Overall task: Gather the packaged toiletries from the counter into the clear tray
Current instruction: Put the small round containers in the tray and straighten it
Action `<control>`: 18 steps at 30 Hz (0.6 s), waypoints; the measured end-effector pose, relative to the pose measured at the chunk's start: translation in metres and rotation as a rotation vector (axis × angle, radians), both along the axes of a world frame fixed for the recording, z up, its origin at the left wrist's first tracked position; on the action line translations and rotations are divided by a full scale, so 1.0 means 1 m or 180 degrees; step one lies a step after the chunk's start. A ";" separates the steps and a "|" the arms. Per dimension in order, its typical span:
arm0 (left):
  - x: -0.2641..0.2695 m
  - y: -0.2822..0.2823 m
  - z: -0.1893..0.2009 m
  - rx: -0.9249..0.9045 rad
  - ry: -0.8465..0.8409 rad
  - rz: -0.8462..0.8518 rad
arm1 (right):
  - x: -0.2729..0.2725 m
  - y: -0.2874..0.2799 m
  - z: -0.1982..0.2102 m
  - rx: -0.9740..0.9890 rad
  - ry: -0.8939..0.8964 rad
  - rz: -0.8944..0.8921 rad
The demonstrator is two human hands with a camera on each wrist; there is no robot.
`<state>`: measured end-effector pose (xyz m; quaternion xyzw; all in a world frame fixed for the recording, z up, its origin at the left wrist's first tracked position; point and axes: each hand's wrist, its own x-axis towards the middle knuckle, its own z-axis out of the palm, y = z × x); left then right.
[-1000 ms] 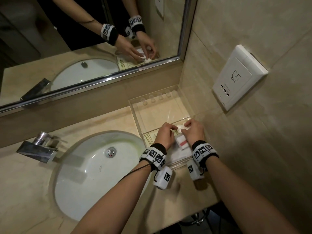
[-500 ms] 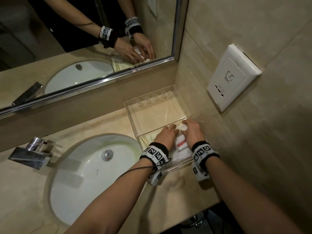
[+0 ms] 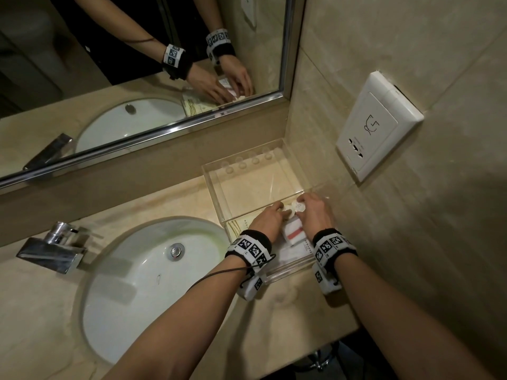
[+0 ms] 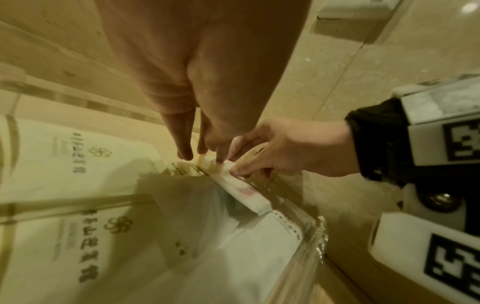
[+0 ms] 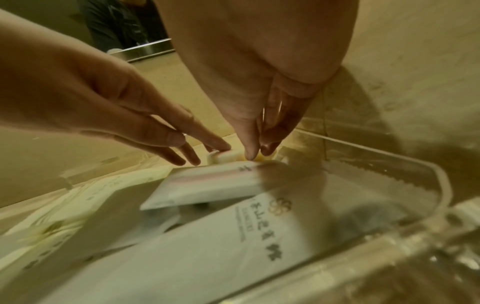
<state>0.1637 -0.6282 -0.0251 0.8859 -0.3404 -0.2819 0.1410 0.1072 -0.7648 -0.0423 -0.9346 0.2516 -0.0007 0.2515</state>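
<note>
Head view shows both hands low in the clear tray [image 3: 211, 185], right of the middle of the frame. The right hand [image 3: 315, 212] pinches a small round white packet [image 3: 298, 207] with its thumb and fingertips. The left hand [image 3: 267, 222] has its fingers out fairly straight, and the tips touch a second small white round piece [image 3: 288, 211] just beside the first. It may be pressing it down, but the wrist views are too blurry to be sure.

Under the fingers lies a white box with a pink stripe [image 3: 295, 234], tilted on top of flat white packets [image 4: 78, 236] with printed writing. All of these are in the near half of the tray. The far half of the tray shows only its bare bottom.

The tray sits on the tan counter [image 3: 288, 311], tucked in the corner by the wall. A white sink [image 3: 142, 275] is at lower left, with a shiny tap [image 3: 53, 249] beside it. A mirror [image 3: 137, 64] fills the upper left, and a white wall socket [image 3: 375, 127] is at the upper right.
</note>
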 end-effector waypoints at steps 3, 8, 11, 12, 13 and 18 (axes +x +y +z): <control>0.002 0.002 0.001 -0.0077 -0.0052 -0.0132 | -0.004 0.000 -0.001 0.0172 -0.0074 -0.0116; 0.002 0.004 0.006 -0.0185 -0.0018 0.0007 | -0.020 0.009 -0.003 0.0321 -0.0098 -0.0316; -0.003 0.009 0.005 -0.0250 -0.0104 -0.0159 | -0.028 0.011 -0.002 0.0250 -0.0116 -0.0241; -0.004 0.011 0.005 -0.0228 -0.0201 -0.0245 | -0.030 0.010 0.000 0.0273 -0.0143 -0.0226; -0.004 0.011 0.004 -0.0228 -0.0283 -0.0292 | -0.031 0.010 0.000 0.0290 -0.0163 -0.0207; 0.000 0.010 0.003 -0.0184 -0.0125 -0.0177 | -0.036 0.008 -0.008 0.0330 -0.0067 -0.0029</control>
